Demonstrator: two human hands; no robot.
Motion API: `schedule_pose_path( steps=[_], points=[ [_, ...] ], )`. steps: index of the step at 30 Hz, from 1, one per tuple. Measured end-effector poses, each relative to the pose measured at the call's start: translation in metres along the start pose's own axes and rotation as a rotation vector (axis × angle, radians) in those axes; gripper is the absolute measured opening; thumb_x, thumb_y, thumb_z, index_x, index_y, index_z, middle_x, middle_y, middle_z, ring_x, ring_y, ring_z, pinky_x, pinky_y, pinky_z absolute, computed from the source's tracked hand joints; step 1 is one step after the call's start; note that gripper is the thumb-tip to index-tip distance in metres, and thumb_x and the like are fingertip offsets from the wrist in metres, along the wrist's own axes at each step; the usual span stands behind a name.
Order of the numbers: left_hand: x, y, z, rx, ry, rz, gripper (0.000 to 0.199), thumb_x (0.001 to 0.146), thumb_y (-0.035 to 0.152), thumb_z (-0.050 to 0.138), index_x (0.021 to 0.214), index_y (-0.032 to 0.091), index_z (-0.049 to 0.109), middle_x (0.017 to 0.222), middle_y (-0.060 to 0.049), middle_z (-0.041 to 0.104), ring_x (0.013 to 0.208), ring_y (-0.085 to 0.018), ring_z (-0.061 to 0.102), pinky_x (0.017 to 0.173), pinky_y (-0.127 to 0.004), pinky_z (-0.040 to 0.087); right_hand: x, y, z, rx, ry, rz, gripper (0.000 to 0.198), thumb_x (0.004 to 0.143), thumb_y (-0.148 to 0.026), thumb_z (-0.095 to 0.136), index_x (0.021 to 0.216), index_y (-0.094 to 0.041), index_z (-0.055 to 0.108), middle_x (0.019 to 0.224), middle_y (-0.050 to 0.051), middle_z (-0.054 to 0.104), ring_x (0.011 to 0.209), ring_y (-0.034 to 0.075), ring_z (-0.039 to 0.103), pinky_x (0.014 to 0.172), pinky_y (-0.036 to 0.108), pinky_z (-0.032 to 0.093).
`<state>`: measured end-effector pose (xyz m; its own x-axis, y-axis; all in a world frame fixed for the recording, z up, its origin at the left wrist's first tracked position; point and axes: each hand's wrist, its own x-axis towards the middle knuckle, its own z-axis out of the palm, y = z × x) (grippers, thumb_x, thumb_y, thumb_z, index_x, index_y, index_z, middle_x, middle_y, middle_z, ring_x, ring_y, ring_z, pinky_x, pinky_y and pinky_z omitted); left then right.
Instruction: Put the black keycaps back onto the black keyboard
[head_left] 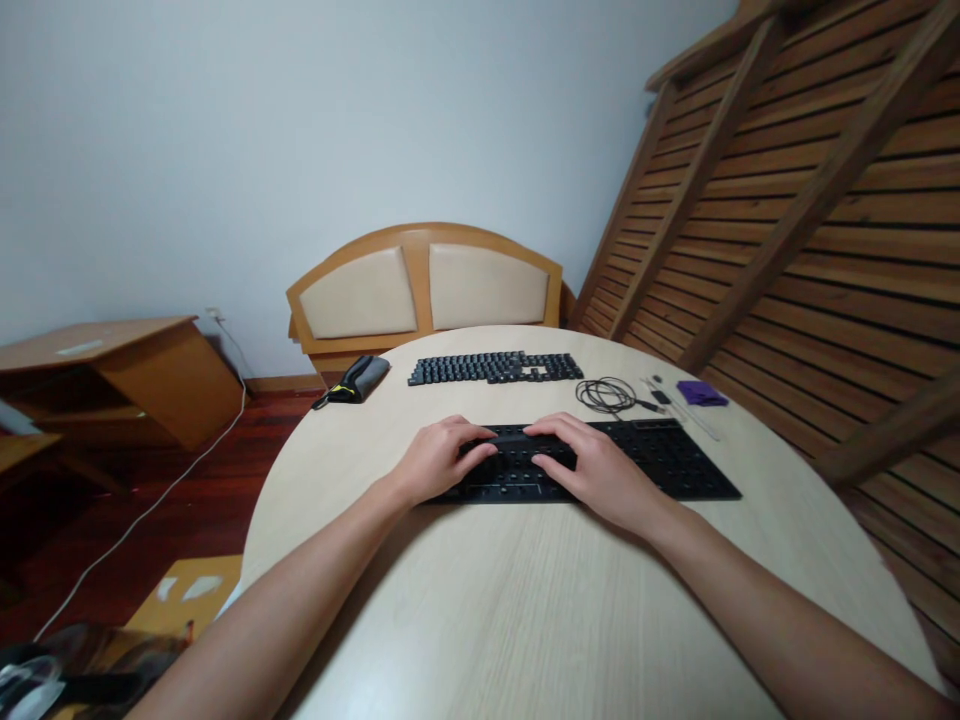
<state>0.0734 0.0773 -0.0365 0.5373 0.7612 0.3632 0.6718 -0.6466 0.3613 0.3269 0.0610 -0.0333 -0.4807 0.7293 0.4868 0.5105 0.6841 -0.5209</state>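
Observation:
A black keyboard base (pixel 675 462) with its keycaps off lies across the middle of the round table (pixel 525 600). Both of my hands rest on its left half. My left hand (pixel 439 462) and my right hand (pixel 596 468) each pinch one end of a long black bar-shaped keycap (pixel 516 436), held just above the base between them. The removed keycaps (pixel 495 368) lie set out in rows farther back on the table.
A coiled black cable (pixel 606 394), small tools (pixel 679 400) and a purple cloth (pixel 702 392) lie at the back right. A grey pouch (pixel 361 377) sits at the back left edge. A padded headboard (pixel 424 285) and slatted wooden frames (pixel 810 230) stand behind the table.

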Motion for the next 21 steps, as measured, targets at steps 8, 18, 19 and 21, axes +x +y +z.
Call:
schedule_pose_path(
  steps=[8,18,19,21],
  points=[
    [-0.002,0.0,0.002,-0.079,0.0,0.029,0.03,0.097,0.037,0.058,0.12,0.02,0.067,0.105,-0.007,0.074,0.094,-0.022,0.068,0.086,-0.035,0.051,-0.001,0.016,-0.005,-0.125,0.02,-0.057,0.018,0.093,-0.019,0.062,0.109,-0.022,0.07,0.109,0.006,0.075,0.101,0.022,0.069,0.092,0.039,0.053],
    [-0.005,-0.001,0.001,0.052,0.052,0.192,0.028,0.1,0.034,0.056,0.121,0.018,0.067,0.099,-0.009,0.073,0.088,-0.021,0.067,0.079,-0.032,0.052,-0.002,0.008,-0.004,-0.156,0.015,-0.047,0.016,0.093,-0.021,0.066,0.108,-0.022,0.07,0.108,0.005,0.076,0.1,0.022,0.07,0.091,0.039,0.053],
    [-0.005,-0.001,0.001,0.053,0.056,0.191,0.028,0.1,0.034,0.057,0.12,0.018,0.067,0.099,-0.008,0.074,0.088,-0.021,0.067,0.079,-0.032,0.052,-0.002,0.007,-0.003,-0.15,0.014,-0.051,0.016,0.093,-0.021,0.066,0.108,-0.022,0.07,0.108,0.004,0.076,0.101,0.022,0.07,0.092,0.038,0.053],
    [-0.005,0.001,0.002,0.041,0.057,0.175,0.027,0.099,0.034,0.058,0.119,0.018,0.068,0.099,-0.008,0.074,0.088,-0.021,0.067,0.079,-0.032,0.052,-0.002,0.006,-0.002,-0.139,0.019,-0.067,0.016,0.092,-0.02,0.066,0.107,-0.022,0.07,0.108,0.004,0.076,0.102,0.022,0.069,0.093,0.038,0.052]
  ],
)
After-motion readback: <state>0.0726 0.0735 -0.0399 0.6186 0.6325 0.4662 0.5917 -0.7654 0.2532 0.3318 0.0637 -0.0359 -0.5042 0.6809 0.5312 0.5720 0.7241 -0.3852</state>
